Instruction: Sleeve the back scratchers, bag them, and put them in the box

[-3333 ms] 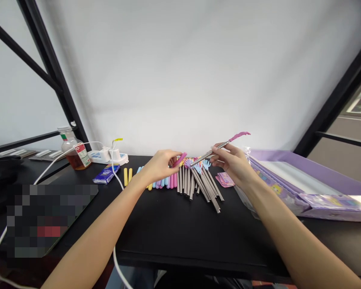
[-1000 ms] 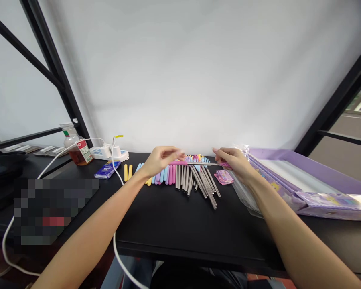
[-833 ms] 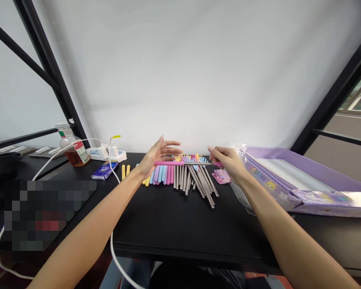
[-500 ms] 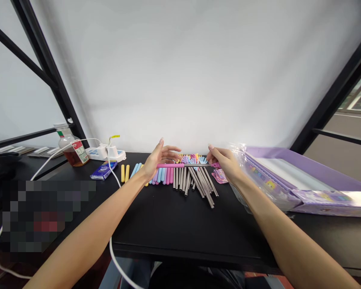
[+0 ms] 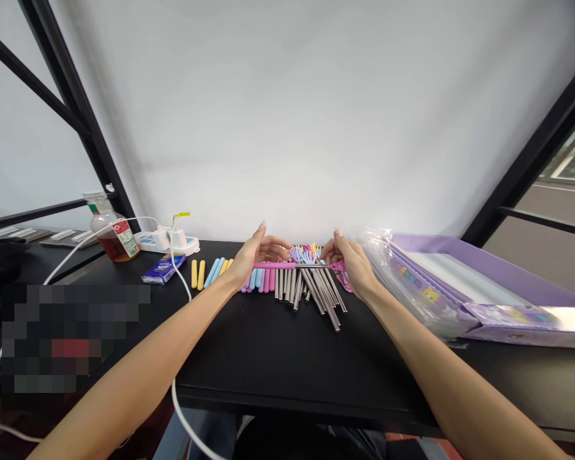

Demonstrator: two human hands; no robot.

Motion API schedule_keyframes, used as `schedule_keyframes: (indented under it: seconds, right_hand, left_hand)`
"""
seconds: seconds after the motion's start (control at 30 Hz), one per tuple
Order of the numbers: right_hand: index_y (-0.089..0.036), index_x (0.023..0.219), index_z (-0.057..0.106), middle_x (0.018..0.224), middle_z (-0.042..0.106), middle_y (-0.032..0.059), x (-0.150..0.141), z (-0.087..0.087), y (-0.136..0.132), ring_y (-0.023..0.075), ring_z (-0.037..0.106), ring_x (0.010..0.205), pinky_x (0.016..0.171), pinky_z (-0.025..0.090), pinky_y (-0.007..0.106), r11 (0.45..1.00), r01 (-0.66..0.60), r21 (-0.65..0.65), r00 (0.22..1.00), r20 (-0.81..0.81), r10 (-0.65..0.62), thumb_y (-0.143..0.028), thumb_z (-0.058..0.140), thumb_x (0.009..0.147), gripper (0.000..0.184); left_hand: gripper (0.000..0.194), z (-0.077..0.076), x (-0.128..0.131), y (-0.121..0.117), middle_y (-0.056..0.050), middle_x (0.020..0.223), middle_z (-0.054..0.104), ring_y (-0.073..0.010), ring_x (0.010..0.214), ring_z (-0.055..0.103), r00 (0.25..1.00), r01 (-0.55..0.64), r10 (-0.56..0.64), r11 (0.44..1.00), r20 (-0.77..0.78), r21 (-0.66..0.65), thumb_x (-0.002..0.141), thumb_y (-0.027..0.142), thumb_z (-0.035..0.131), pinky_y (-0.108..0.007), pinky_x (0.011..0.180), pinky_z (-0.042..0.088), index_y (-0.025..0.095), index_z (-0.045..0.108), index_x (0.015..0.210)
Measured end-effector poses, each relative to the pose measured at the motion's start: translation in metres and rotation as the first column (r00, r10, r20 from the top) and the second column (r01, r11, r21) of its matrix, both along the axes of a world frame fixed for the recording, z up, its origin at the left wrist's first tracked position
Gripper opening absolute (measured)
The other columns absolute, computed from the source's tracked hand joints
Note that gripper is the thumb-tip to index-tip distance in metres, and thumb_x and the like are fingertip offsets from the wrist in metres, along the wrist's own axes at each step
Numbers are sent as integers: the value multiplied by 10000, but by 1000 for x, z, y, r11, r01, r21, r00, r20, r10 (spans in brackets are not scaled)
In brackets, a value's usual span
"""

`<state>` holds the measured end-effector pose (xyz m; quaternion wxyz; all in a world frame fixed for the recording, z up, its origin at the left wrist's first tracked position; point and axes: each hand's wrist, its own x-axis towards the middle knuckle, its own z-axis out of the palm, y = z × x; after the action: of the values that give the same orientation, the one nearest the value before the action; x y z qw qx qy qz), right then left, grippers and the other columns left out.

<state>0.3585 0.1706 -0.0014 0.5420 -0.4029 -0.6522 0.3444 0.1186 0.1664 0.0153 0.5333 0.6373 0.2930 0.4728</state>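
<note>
A back scratcher with a pink handle [image 5: 275, 265], a thin metal rod and a pink head [image 5: 337, 266] lies level between my two hands. The handle's end rests in my left hand [image 5: 249, 259], whose thumb points up and whose upper fingers reach forward. My right hand [image 5: 349, 259] is curled at the head's end, its palm partly hiding the head. Below and behind the scratcher, several metal rods with coloured claw heads [image 5: 309, 255] lie in a bunch. Loose foam-like grips in pink [image 5: 269, 279], blue and yellow [image 5: 194, 275] line up to the left.
An open purple box [image 5: 508, 268] and crumpled clear plastic wrap [image 5: 388, 268] are on the right. To the left stand a bottle of brown liquid [image 5: 117, 236], a power strip [image 5: 186, 244] with white cables and a blue packet [image 5: 163, 268]. A white wall rises behind the black table [image 5: 287, 358].
My right hand has moved slightly left and down, and more of the pink head shows. My left hand has moved slightly right. The scratcher stays level between them.
</note>
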Motion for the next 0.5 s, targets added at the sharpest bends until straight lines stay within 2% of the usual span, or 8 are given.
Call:
schedule_keyframes:
  seconds: [0.13,0.27,0.4,0.5]
  right_hand:
    - [-171,632,662,592,559,43,-3,-2,-2,132,468,548,548,346,282,1000,4,-13,1000,28,-4,-763,408,901,699]
    - [-183,570,576,524,490,25,-8,-5,-2,130,430,488,495,309,284,997,34,-74,989,145,-23,-818,366,866,732]
    - [-217,504,279,500,245,-32,-18,-4,-2,92,240,490,498,186,286,991,87,106,915,385,-122,-751,446,876,673]
    - [-222,569,168,571,154,-30,-24,0,-5,91,167,534,515,143,291,977,78,199,895,418,-157,-667,421,921,622]
  left_hand:
    - [703,-1,1,0,-80,822,729,-197,811,657,1000,-24,24,1000,-11,15,952,697,299,-316,835,484,179,772,897]
    - [692,13,-4,-4,-88,855,732,-198,868,669,998,-14,13,1000,64,11,949,693,319,-302,845,491,171,773,917]
    - [743,32,-17,-6,-113,933,733,-223,955,666,943,116,-91,991,321,-61,936,724,292,-335,859,523,151,761,995]
    - [721,33,-22,-1,-128,915,732,-248,975,669,893,166,-81,974,443,-157,944,701,299,-379,863,545,141,749,1004]
